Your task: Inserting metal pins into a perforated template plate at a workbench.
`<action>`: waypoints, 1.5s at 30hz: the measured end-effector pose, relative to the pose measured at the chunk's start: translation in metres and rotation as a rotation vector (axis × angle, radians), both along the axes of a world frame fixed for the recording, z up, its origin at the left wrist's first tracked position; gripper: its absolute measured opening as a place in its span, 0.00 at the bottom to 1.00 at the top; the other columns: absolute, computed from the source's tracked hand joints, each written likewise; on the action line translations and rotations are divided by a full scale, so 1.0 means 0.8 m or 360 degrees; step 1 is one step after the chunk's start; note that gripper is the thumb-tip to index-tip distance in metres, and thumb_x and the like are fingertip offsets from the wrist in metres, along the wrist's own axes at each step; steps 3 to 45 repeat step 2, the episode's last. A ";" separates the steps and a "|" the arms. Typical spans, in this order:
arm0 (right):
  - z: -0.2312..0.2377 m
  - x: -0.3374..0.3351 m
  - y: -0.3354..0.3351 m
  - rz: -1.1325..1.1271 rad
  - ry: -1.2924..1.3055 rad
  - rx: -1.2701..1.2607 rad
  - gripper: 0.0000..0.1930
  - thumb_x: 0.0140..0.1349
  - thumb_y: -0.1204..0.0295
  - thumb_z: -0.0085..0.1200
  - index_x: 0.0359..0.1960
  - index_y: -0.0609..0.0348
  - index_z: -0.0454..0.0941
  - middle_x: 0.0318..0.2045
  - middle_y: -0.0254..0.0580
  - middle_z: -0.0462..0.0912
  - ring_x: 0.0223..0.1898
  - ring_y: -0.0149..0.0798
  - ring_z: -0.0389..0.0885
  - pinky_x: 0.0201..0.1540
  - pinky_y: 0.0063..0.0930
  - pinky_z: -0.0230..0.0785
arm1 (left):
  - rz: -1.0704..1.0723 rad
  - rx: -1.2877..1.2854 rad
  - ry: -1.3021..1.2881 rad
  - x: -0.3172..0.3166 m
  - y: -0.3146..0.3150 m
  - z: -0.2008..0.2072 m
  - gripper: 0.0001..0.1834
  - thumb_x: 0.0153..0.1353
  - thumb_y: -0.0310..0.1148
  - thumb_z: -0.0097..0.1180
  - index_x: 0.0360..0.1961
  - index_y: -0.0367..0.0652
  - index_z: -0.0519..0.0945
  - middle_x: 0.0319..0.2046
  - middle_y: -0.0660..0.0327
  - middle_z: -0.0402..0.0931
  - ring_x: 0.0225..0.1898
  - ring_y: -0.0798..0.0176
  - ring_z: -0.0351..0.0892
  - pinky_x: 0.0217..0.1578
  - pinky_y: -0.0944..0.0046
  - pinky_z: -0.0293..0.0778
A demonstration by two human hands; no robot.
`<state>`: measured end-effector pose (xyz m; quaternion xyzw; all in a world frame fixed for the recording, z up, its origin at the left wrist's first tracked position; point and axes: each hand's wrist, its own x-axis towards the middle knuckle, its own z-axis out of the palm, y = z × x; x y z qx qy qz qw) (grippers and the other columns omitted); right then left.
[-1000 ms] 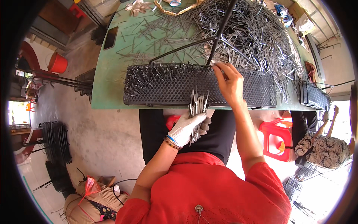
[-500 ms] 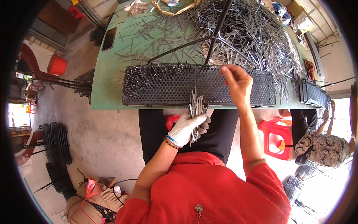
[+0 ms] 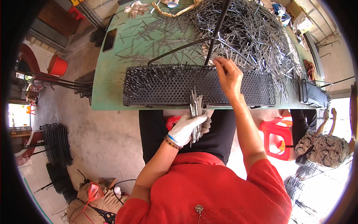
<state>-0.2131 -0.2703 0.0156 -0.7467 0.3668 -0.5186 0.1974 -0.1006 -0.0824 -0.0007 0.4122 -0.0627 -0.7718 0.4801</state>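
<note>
My left hand point(image 3: 188, 127), in a white glove, grips a bundle of thin grey metal strips point(image 3: 196, 104) just off the table's near edge. In front of it lies a long black perforated metal tray point(image 3: 238, 86) with a rod frame point(image 3: 211, 48) rising from its far side. Dark strip ends point(image 3: 149, 80) bristle from the tray's holes, densest on its left part and along its far edge. Bare, my right hand point(image 3: 230, 77) pinches thumb and fingers together over that far edge, right of the rod's foot. Whatever is between its fingertips is too small to make out.
Beyond the tray, a large heap of loose strips point(image 3: 246, 33) covers the green table point(image 3: 106, 80). A phone point(image 3: 109, 40) and white gloves point(image 3: 136, 9) lie at the far left. At right, another person point(image 3: 324, 147) sits by a similar tray point(image 3: 315, 94) and a red stool point(image 3: 278, 140).
My right hand has moved left and slightly farther away, to the tray's far edge. My left hand and its bundle have stayed nearly in place.
</note>
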 end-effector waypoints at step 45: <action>-0.005 0.001 -0.002 0.0097 0.0133 -0.0136 0.07 0.61 0.76 0.61 0.40 0.59 0.84 0.34 0.42 0.86 0.30 0.35 0.84 0.34 0.22 0.75 | -0.0017 0.0039 0.0053 0.001 0.000 -0.008 0.15 0.65 0.32 0.58 0.51 0.39 0.76 0.35 0.59 0.81 0.33 0.63 0.84 0.33 0.68 0.83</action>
